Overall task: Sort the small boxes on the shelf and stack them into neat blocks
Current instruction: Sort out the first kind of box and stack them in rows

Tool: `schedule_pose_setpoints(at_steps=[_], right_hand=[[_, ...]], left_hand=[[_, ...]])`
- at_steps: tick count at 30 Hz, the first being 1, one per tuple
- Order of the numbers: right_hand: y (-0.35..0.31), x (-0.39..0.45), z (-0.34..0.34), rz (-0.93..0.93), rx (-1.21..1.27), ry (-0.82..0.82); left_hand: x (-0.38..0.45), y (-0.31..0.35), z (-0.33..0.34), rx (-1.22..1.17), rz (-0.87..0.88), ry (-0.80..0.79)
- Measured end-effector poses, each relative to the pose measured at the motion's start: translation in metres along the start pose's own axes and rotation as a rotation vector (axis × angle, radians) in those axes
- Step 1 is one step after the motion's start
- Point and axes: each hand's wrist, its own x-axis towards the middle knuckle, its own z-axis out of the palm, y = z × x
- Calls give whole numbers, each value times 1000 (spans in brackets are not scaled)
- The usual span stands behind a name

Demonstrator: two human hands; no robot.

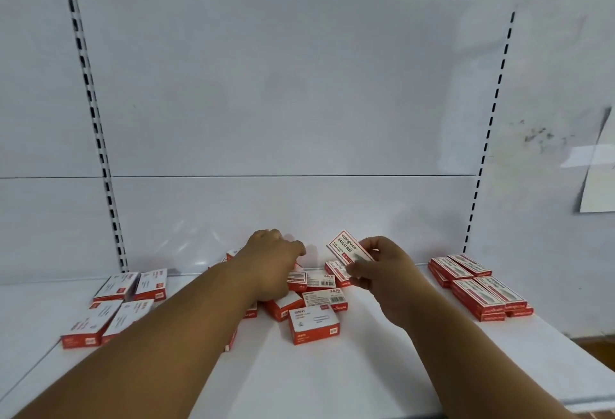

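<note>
Several small red and white boxes lie in a loose pile (319, 295) at the middle of the white shelf (332, 372). My right hand (379, 269) holds one flat staple box (347, 247) tilted up above the pile's right side. My left hand (273, 262) reaches down into the pile's left part, fingers curled over boxes; whether it grips one is hidden. A block of thicker boxes (116, 305) stands at the left. A neat block of flat boxes (479, 285) stands at the right.
The shelf's white back panel (299, 102) rises behind the boxes, with slotted uprights at left (96, 132) and right (489, 132). A sheet of paper (599, 179) hangs on the wall at far right. The shelf's front edge runs below my forearms.
</note>
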Motion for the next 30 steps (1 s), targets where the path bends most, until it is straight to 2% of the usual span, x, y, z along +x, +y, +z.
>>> schedule_pose_setpoints(at_steps=[4, 7, 9, 12, 16, 21, 25, 30], right_hand=[[5, 2, 5, -3, -10, -5], [5, -2, 10, -20, -98, 32], [3, -6, 12, -28, -107, 77], [-1, -14, 14, -52, -102, 183], [-3, -28, 13, -79, 0, 289], [-7, -47, -12, -145, 16, 367], [-17, -49, -57, -219, -38, 497], [-38, -20, -134, -210, -328, 561]], left_hand=[[0, -1, 0, 77, 56, -53], [0, -1, 0, 24, 43, -40], [-1, -1, -1, -91, 32, 53], [-2, 1, -6, -419, -20, 189], [-1, 17, -7, -677, 1, 237], [4, 57, -12, -902, -2, 192], [18, 98, -18, -1136, -113, 133], [53, 154, -23, -1311, -250, -51]])
